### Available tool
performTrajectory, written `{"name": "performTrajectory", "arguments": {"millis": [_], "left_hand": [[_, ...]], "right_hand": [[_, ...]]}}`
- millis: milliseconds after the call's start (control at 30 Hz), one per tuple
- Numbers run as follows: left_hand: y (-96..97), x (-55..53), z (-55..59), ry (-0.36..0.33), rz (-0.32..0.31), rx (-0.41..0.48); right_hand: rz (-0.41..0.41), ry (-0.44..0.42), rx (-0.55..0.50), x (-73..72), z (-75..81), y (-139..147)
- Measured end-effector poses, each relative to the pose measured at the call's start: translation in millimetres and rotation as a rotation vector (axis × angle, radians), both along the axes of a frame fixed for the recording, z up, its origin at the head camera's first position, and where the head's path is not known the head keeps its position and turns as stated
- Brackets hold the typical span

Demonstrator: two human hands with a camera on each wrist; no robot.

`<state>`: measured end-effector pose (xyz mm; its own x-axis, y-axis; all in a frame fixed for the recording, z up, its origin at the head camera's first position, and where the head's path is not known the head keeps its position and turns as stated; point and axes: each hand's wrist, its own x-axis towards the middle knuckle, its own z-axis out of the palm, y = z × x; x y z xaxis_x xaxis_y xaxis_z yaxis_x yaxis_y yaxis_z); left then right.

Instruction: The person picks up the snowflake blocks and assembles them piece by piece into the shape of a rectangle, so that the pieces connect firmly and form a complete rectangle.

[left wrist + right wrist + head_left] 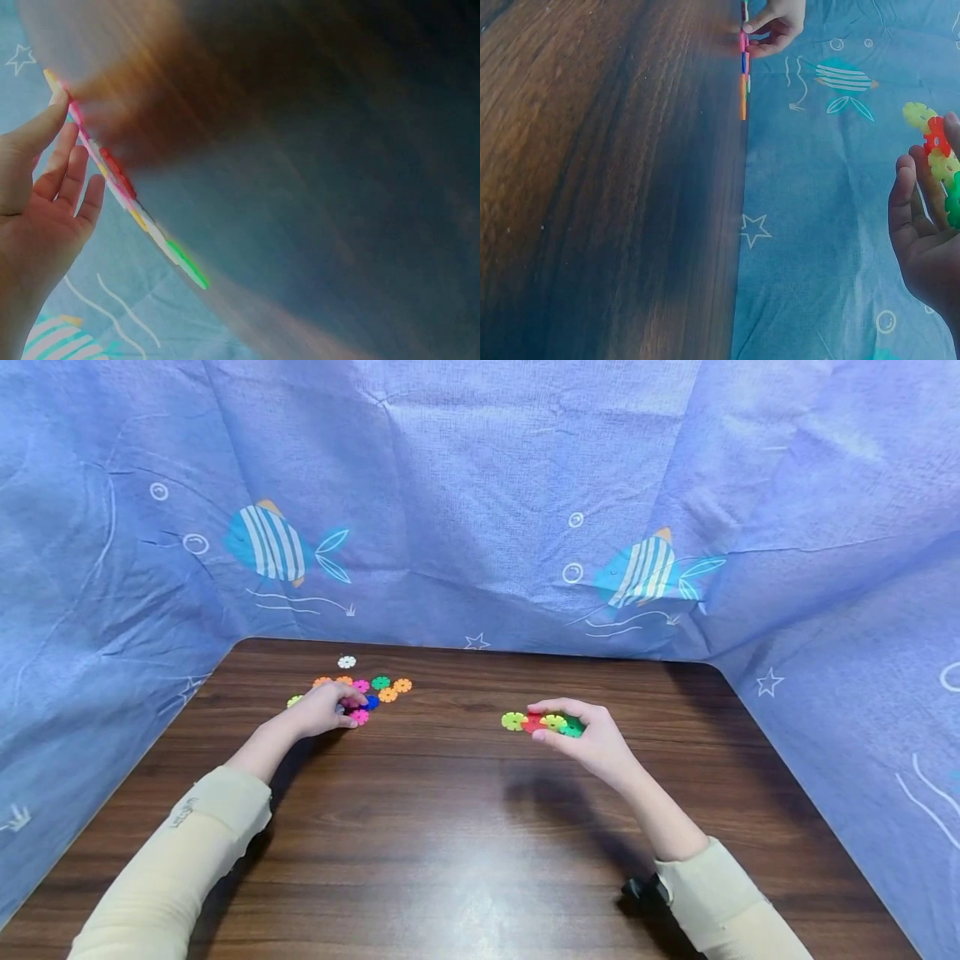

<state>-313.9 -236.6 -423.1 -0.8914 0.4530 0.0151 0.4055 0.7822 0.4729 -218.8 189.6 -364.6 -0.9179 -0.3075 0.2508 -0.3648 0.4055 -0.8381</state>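
Observation:
My right hand pinches a short chain of joined, notched plastic discs, held above the table. The chain runs from a yellow-green disc through a red disc and another yellow disc to a green disc. At the table's far left, my left hand reaches over a group of loose notched discs, thumb and index finger apart. Close to its fingertips lie a blue disc and a pink disc. The palm and fingers hide part of the group.
Orange discs, a green disc and a white disc lie beyond the left hand. A blue cloth with printed fish hangs around the brown wooden table. A black object shows at the right wrist.

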Motion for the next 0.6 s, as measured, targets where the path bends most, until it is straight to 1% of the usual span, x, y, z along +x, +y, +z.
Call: {"name": "performTrajectory", "arguments": {"millis": [233, 433, 600], "left_hand": [[-1.3, -0.7, -2.8, 0.005, -0.010, -0.007], [0.4, -0.9, -1.2, -0.001, -0.010, 0.019], [4.7, 0.1, 0.7, 0.018, -0.009, 0.032]], "right_hand": [[0.034, 0.040, 0.021, 17.7, 24.8, -10], [0.046, 0.025, 0.001, 17.3, 22.9, -11], [0.074, 0.035, 0.012, 17.1, 22.6, -10]]}}
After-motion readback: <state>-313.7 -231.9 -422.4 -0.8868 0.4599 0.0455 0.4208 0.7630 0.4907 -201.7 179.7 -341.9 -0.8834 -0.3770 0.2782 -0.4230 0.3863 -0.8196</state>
